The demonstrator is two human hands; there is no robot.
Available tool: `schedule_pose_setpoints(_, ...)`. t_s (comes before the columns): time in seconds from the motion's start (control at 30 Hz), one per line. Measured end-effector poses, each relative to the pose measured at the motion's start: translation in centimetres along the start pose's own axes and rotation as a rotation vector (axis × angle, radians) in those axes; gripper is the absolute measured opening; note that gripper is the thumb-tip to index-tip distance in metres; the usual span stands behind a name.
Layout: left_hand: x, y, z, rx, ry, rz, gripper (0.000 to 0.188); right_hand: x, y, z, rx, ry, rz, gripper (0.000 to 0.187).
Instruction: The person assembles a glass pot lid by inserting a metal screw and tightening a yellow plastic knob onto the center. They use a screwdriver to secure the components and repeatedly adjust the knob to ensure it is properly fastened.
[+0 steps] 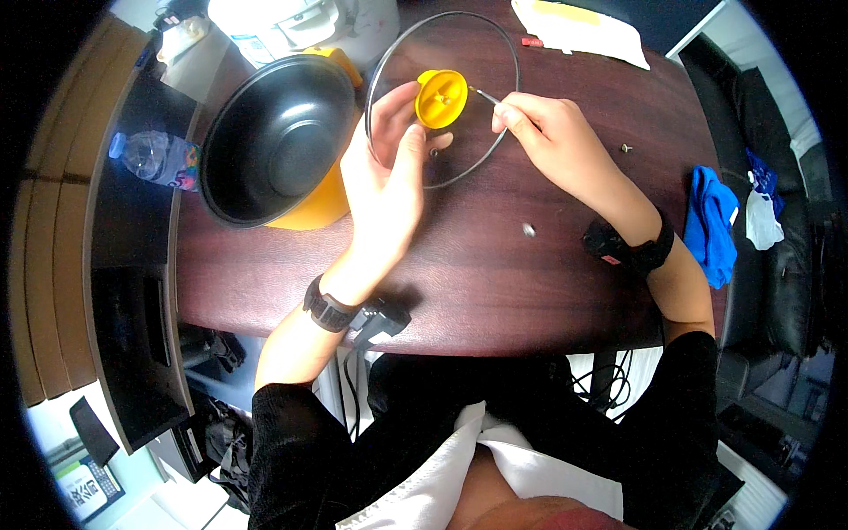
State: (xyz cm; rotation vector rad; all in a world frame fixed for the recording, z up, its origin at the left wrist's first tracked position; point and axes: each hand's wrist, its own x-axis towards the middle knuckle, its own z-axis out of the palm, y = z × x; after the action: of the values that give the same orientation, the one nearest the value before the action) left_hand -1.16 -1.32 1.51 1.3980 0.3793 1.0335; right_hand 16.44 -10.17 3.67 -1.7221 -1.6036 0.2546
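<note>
A clear glass pot lid with a thin metal rim is held up above the table. At its middle sits a round yellow knob, its ribbed hollow side facing me. My left hand is behind the glass, its thumb and fingers closed round the knob. Pinched between the fingertips of my right hand is a thin dark rod with a brass-coloured tip, pointing at the knob. Its tip is just right of the knob and looks apart from it. My fingers hide the rod's other end.
A yellow pot with a black inside stands left of my left hand, beside a plastic water bottle. Small metal parts lie on the dark wooden table. A blue cloth lies at the right edge, a white-and-yellow packet at the back.
</note>
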Motion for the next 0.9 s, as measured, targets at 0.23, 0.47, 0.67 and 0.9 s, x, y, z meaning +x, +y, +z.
schedule_pose_setpoints(0.23, 0.0, -1.2, -0.2, -0.041, 0.035, -0.095, 0.038, -1.1, 3.8, -1.3, -0.183, -0.049, -0.023, 0.023)
schedule_pose_setpoints(0.47, 0.3, -2.4, -0.1, -0.155, 0.008, -0.2, 0.039, -2.1, 9.4, -2.9, -0.485, -0.073, -0.057, 0.027)
schedule_pose_setpoints(0.67, 0.3, -2.5, -0.8, -0.106, 0.007, -0.214, 0.034, -1.6, 9.6, -2.9, -0.708, -0.073, -0.353, 0.013)
schedule_pose_setpoints(0.9, 0.1, -2.7, -0.8, -0.084, -0.026, -0.237, 0.035, -6.2, 5.6, -6.3, -0.461, -0.306, -0.101, 0.013)
